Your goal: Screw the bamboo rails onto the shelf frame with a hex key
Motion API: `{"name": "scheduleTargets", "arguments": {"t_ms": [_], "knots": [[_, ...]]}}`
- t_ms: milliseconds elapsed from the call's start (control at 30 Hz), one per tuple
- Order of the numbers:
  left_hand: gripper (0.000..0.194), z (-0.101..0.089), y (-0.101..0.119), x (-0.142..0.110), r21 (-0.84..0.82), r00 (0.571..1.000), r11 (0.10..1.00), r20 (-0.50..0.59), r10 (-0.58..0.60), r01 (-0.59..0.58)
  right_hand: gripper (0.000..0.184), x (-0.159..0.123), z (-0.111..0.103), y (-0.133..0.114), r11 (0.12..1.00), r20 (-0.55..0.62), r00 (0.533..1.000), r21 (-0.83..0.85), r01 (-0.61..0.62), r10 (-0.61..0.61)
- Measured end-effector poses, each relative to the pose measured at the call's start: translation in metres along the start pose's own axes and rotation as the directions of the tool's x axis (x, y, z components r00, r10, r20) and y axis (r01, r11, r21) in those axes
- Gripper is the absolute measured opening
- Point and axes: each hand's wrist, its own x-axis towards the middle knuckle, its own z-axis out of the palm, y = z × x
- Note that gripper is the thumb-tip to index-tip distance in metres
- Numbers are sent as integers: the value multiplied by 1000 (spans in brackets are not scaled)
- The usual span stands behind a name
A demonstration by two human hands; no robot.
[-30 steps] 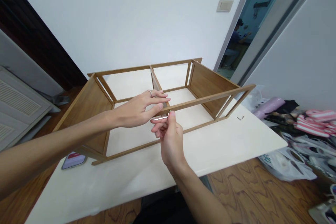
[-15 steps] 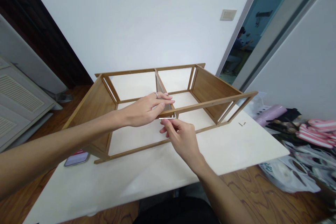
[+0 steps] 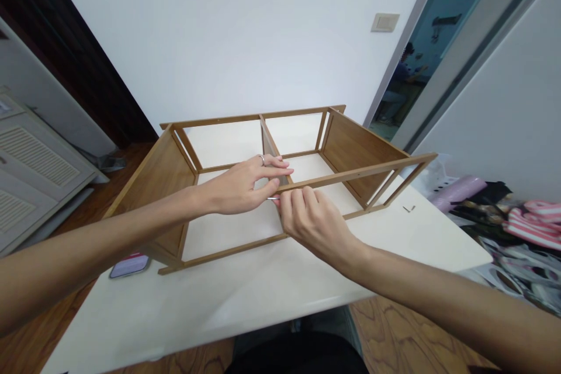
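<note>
**Both hands at the mid joint of a wooden frame**

My R hand (image 3: 315, 222) is closed, knuckles up, fingers curled round a thin metal tool (image 3: 272, 198); only a short bit shows, poking out toward my L hand (image 3: 239, 187). That one's open, palm down, fingers spread across the joint, w/ nothing seen in its grip.

The wooden frame (image 3: 153, 190) lies under & around both hands, on a white table (image 3: 205, 310). Its near upper rail (image 3: 363, 173) runs off to the R of my R hand; the divider (image 3: 269, 139) goes away beyond my L fingertips.

Step in hand, my guess: working the tool at this joint, L hand steadying. Any turn calls for a seated tip & a steady rail; can't tell if it's seated, b/c my fingers hide it.
</note>
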Motion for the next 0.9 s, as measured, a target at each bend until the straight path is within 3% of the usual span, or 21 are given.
{"name": "scheduleTargets", "arguments": {"t_ms": [233, 333, 400, 500, 567, 633, 700, 900], "knots": [[53, -1, 2, 1, -12, 1000, 1000, 12, -24, 24, 43, -1, 4, -3, 981, -62, 981, 78, -179, 184], [56, -1, 2, 2, -27, 999, 999, 20, -41, 41, 45, -1, 8, -9, 927, -49, 936, 160, -338, 350], [57, -2, 3, 2, -35, 999, 998, 24, -49, 50, 47, 0, 10, -15, 846, -16, 870, 239, -476, 494], [57, -3, 3, 2, -35, 998, 998, 30, -52, 53, 48, 3, 10, -27, 632, 95, 720, 410, -658, 688], [56, -3, 4, 2, -30, 998, 998, 38, -50, 51, 47, 5, 8, -33, 456, 196, 612, 505, -733, 766], [56, -4, 4, 2, -23, 998, 999, 37, -48, 48, 48, 5, 7, -36, 335, 261, 545, 560, -758, 797], [54, -4, 5, 1, -15, 999, 999, 32, -44, 44, 48, 4, 6, -35, 289, 282, 532, 596, -749, 799], [52, 2, 2, -1, 11, 998, 999, -46, 42, -42, 46, -4, 4, -18, 285, 336, 599, 647, -708, 727]]}}
